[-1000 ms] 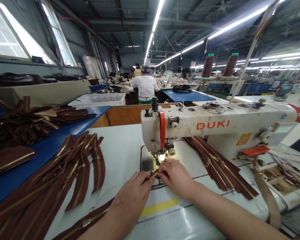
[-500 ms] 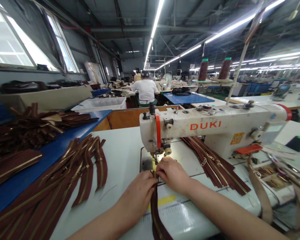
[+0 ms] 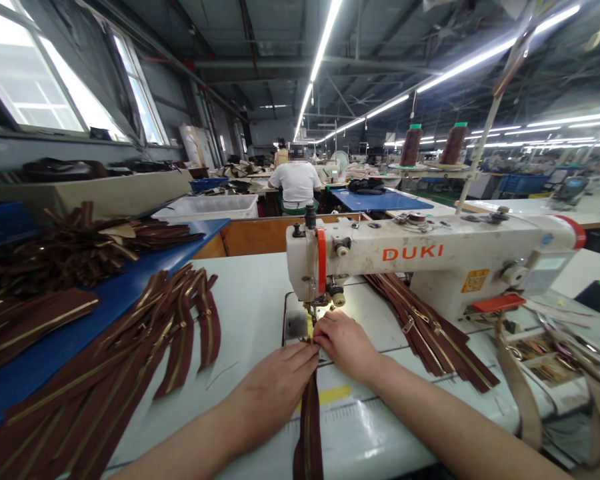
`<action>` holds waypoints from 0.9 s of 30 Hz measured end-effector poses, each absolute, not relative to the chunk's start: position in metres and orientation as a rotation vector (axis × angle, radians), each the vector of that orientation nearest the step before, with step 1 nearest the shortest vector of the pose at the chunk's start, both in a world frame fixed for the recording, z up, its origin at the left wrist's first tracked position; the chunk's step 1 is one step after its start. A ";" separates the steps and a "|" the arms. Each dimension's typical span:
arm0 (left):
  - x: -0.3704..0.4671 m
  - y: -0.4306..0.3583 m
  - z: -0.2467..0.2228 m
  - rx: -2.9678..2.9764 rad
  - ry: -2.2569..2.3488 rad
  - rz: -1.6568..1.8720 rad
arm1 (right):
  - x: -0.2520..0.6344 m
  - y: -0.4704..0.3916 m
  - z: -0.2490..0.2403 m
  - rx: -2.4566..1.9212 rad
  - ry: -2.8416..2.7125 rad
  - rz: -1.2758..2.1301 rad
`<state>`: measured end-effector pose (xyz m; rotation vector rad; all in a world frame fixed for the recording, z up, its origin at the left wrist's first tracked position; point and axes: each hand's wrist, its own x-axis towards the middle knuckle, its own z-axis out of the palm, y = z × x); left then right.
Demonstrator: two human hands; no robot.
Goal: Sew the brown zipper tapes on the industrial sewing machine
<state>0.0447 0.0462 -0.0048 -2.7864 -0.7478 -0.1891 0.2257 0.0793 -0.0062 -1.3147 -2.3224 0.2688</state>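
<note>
A brown zipper strip (image 3: 309, 427) with a gold line of teeth runs from the needle area of the white sewing machine (image 3: 420, 250) down over the table's front edge. My left hand (image 3: 280, 380) is closed on the strip just in front of the presser foot, its fingertips hiding the strip's upper end. Beside it, my right hand (image 3: 344, 343) pinches the same strip close to the needle. The fingertips of both hands nearly touch.
Many brown zipper strips (image 3: 180, 320) lie fanned out at the left, with a heap (image 3: 80, 247) on the blue surface behind. More strips (image 3: 430, 327) rest under the machine arm. A tray of small tools (image 3: 545, 360) stands at the right. A person (image 3: 296, 180) sits ahead.
My left hand has turned flatter, with its back more in view. The hanging part of the strip has swung left and straightened. The camera view has shifted slightly.
</note>
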 end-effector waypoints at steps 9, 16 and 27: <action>0.049 0.052 -0.005 -2.735 -0.734 -0.063 | 0.237 0.069 -0.010 -1.243 -2.158 0.322; 0.054 0.058 -0.011 -2.694 -0.751 -0.206 | 0.244 0.039 -0.006 -1.028 -2.362 0.294; 0.054 0.061 -0.017 -2.738 -0.810 -0.186 | 0.241 0.042 -0.012 -1.004 -2.499 0.030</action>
